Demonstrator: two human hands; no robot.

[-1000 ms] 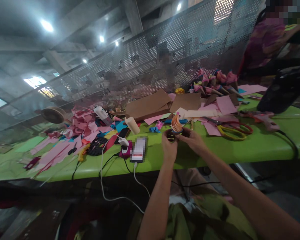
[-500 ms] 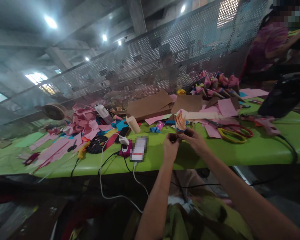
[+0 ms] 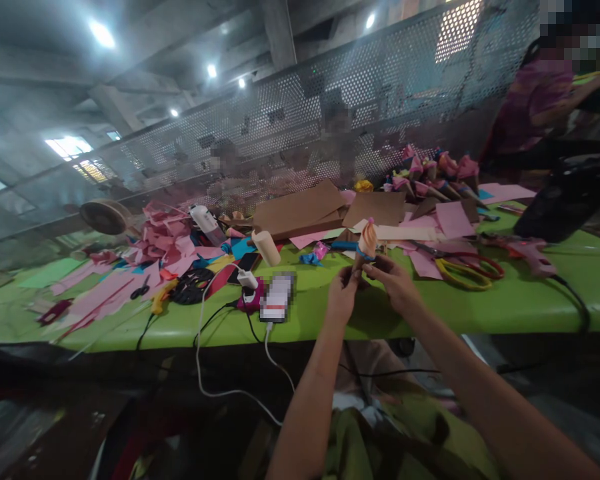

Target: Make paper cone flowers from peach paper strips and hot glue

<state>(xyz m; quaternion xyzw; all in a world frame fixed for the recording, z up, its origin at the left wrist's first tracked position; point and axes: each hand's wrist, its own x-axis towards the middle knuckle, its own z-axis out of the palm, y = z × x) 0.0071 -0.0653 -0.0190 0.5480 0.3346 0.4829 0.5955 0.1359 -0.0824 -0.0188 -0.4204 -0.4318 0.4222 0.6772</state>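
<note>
Both my hands hold a small paper ice-cream cone (image 3: 367, 243) upright over the green table (image 3: 480, 300). It has an orange-pink swirled top and a brown cone base with a blue band. My left hand (image 3: 343, 292) pinches the lower cone from the left. My right hand (image 3: 394, 281) grips it from the right, fingers closed around the base.
Brown cardboard sheets (image 3: 300, 211) and pink paper scraps (image 3: 165, 247) cover the table's far side. Yellow and red scissors (image 3: 467, 269), a pink glue gun (image 3: 529, 253), a phone on a white cable (image 3: 277, 297), and a pile of finished paper cones (image 3: 435, 172) lie around. Another person (image 3: 545, 107) stands at right.
The paper cone has been raised and turned upright between my hands, which shifted slightly right and up. The view tilted a little.
</note>
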